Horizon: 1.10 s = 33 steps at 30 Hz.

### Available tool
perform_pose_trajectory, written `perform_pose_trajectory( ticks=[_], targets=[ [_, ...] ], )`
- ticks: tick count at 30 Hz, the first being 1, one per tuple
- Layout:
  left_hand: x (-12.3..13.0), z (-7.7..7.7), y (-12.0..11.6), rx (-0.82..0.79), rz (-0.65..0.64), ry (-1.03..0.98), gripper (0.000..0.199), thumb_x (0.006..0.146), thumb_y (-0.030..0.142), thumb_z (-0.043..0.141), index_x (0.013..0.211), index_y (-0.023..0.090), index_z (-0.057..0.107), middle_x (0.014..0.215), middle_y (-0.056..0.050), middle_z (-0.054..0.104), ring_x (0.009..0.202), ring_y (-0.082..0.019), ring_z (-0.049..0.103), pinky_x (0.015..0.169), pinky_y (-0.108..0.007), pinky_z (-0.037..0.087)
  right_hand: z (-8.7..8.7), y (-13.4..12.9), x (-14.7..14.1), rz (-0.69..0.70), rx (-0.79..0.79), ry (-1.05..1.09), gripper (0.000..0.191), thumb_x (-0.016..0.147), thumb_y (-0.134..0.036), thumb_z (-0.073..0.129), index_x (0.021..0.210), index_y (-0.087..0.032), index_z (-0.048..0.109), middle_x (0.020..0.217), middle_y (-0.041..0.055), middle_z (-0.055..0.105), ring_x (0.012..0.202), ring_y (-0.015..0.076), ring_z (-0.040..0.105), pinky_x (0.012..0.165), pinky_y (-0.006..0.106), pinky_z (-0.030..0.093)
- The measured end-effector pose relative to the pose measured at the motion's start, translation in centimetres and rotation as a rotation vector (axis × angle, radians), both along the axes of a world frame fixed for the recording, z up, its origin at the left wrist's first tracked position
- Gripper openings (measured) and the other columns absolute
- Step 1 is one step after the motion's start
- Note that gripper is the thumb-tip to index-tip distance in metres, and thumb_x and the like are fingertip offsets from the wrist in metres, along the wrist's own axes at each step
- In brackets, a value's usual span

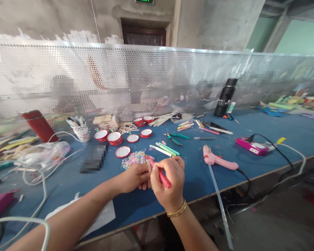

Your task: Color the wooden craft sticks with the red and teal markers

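Near front edge of surface (132, 213): right hand (174, 181) grips red marker (164, 179) between fingers, far end beside wooden stick (149, 166) pinched by fingers of left hand (139, 177).

A craft workshop, apparently, in a rough-walled room
A long blue workbench (196, 190) bears a pink glue gun (221, 161), pliers (176, 140), markers (167, 149) and a magenta power strip (252, 146); a perforated metal screen (157, 64) runs along it, before a patchy bare wall (54, 19) and a lit green sign (144, 1). Blurred shapes behind the screen may be people.
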State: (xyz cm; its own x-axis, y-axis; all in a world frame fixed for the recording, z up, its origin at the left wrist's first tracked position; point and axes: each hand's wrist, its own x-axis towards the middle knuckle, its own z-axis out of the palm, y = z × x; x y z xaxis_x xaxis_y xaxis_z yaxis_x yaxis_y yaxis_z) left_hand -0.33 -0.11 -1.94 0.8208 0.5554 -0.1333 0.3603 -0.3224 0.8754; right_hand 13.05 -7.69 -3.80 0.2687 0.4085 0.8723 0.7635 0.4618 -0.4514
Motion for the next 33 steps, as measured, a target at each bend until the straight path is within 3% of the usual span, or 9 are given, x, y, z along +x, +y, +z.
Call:
perform_pose_trajectory(
  ticks=[17,24,33],
  targets=[
    [-0.01,-0.16,0.14,-0.003,-0.011,-0.010,0.031,0.089,0.044,0.049,0.075,0.017,0.055,0.058,0.003,0.052,0.050,-0.008,0.050,0.049,-0.020,0.041,-0.04,0.00,0.05,-0.007,0.006,0.010,0.012,0.083,-0.017,0.052,0.072,-0.021,0.050,0.060,-0.0042,0.050,0.062,0.0136,0.049,0.088,0.038,0.037],
    [-0.07,-0.29,0.16,0.004,0.005,-0.006,0.024,0.087,0.038,0.050,0.074,0.017,0.054,0.058,0.003,0.053,0.051,-0.009,0.051,0.050,-0.020,0.042,0.09,-0.08,-0.11,0.027,-0.014,-0.016,0.012,0.083,-0.017,0.051,0.072,-0.021,0.051,0.061,-0.0041,0.051,0.063,0.0134,0.049,0.090,0.038,0.037],
    [0.01,-0.19,0.18,-0.002,-0.004,-0.010,0.024,0.088,0.037,0.049,0.074,0.017,0.053,0.058,0.003,0.053,0.051,-0.008,0.051,0.049,-0.019,0.041,0.01,0.01,0.01,-0.030,-0.007,0.004,0.012,0.084,-0.018,0.052,0.072,-0.021,0.051,0.060,-0.0039,0.051,0.063,0.0141,0.050,0.088,0.037,0.037]
  ],
)
